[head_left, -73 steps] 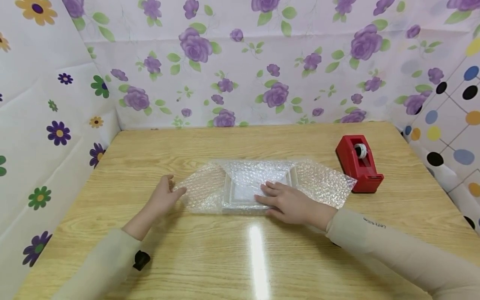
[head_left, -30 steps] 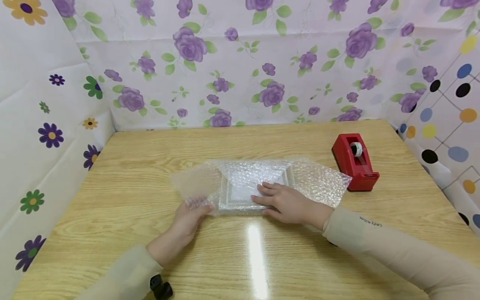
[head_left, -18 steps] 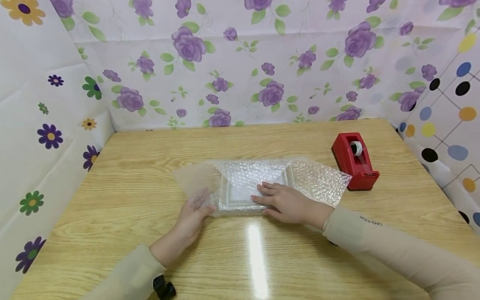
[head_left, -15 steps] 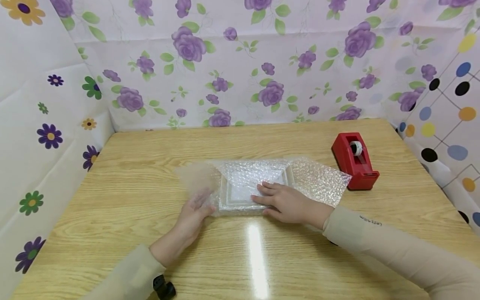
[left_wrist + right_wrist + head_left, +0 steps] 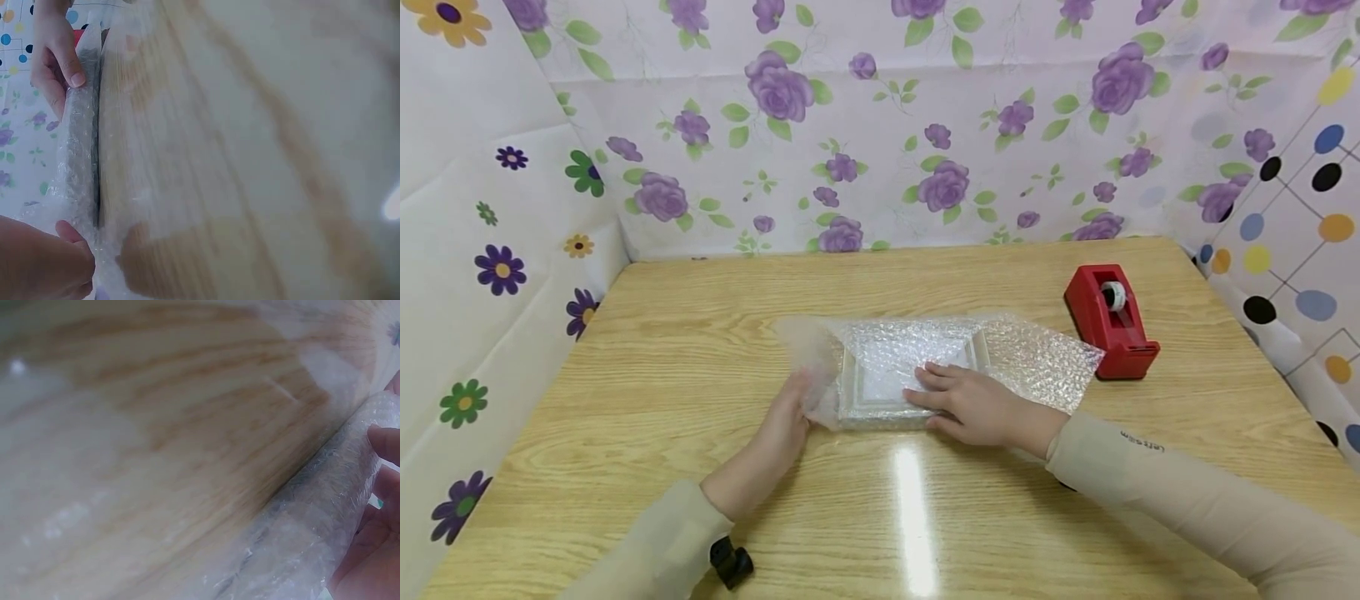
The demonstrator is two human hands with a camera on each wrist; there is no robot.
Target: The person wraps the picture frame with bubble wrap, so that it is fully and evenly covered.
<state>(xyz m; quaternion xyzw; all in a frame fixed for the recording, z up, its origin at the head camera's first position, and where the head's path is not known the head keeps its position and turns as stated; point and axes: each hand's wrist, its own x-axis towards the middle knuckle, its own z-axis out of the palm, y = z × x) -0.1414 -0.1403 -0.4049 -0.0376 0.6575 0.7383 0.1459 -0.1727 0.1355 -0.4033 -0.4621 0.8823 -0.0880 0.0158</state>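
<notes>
A flat rectangular thing with a pale frame-like border (image 5: 848, 385) lies in the middle of the table, wrapped in clear bubble wrap (image 5: 1043, 358). Its kind is hard to tell through the film. My left hand (image 5: 778, 429) grips the wrap's left flap, which stands raised and bent inward against the bundle's left end; some fingertips are hidden by the film. With fingers spread, my right hand (image 5: 973, 408) presses on top of the bundle near its front edge. In the left wrist view, the bubble wrap (image 5: 81, 137) runs between both hands.
A red tape dispenser (image 5: 1112, 325) with a roll of tape stands at the right, close to the tip of the wrap's right flap. The wooden table (image 5: 700, 308) is bordered by a floral cloth behind and patterned cloths at both sides.
My left hand came in from the left, took hold of the left flap and has been turning it up and inward to the right. The right hand has stayed on the bundle.
</notes>
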